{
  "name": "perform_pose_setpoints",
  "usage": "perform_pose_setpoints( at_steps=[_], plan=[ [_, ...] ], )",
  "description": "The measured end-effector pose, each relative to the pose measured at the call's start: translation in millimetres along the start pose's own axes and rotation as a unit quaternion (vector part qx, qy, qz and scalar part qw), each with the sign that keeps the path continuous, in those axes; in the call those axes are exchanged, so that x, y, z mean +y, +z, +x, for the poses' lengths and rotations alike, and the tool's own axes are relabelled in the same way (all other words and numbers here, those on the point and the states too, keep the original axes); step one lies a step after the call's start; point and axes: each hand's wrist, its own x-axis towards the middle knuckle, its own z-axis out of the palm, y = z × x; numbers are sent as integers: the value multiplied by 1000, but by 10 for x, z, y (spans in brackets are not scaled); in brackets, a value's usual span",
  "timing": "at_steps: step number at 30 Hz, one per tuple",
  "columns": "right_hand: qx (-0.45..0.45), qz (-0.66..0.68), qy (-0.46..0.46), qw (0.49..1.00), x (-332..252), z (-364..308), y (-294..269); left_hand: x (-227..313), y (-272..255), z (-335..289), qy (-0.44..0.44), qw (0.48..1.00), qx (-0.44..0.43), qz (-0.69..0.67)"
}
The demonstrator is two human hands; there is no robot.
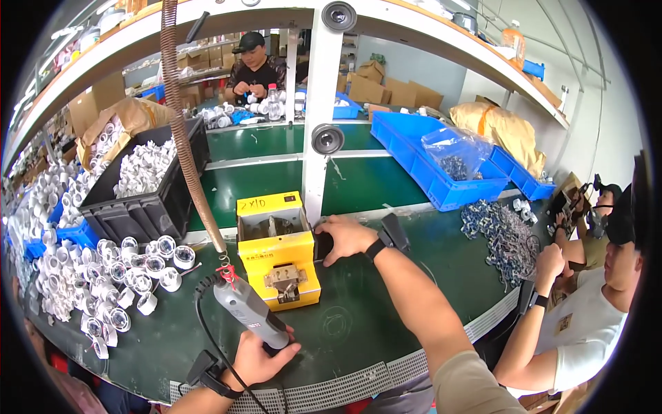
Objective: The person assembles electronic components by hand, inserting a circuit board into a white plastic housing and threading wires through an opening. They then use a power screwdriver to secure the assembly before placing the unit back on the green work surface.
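A grey electric screwdriver (249,309) hangs tilted from a coiled spring by a red hook. My left hand (256,360) is closed round its lower end, hiding the tip. Behind it, a yellow box-shaped machine (258,252) with an open top and a small metal fixture (286,279) on its front stands on the green bench. At the machine's right side, my right hand (350,237) curls its fingers round a dark part (321,245), whose full shape is hidden.
White round fittings (141,265) lie heaped on the left, below a black crate (148,210) of white parts. Small metal parts (500,234) are piled right, near a blue bin (441,183). A white post (321,103) rises behind the machine. A co-worker (579,324) sits at right, another (252,72) across.
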Motion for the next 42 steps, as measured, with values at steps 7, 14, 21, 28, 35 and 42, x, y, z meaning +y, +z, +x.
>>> perform_pose_setpoints(
  at_steps=[7,14,21,28,35,42],
  plan=[
    [-93,-38,3,995,-100,93,-184,-10,-5,24,6,1000,2,10],
    [-105,-57,-2,993,-135,109,-200,14,-2,28,-4,1000,14,14],
    [-107,-5,-6,994,-87,120,-186,4,5,14,-2,999,29,14],
    [-105,1,2,994,-50,127,-191,-4,20,16,0,1000,29,11],
    [-58,-4,-14,998,-52,112,-128,4,14,4,7,999,29,11],
    [-77,-2,3,997,-48,115,-97,-22,20,1,-11,999,29,16]
  ],
)
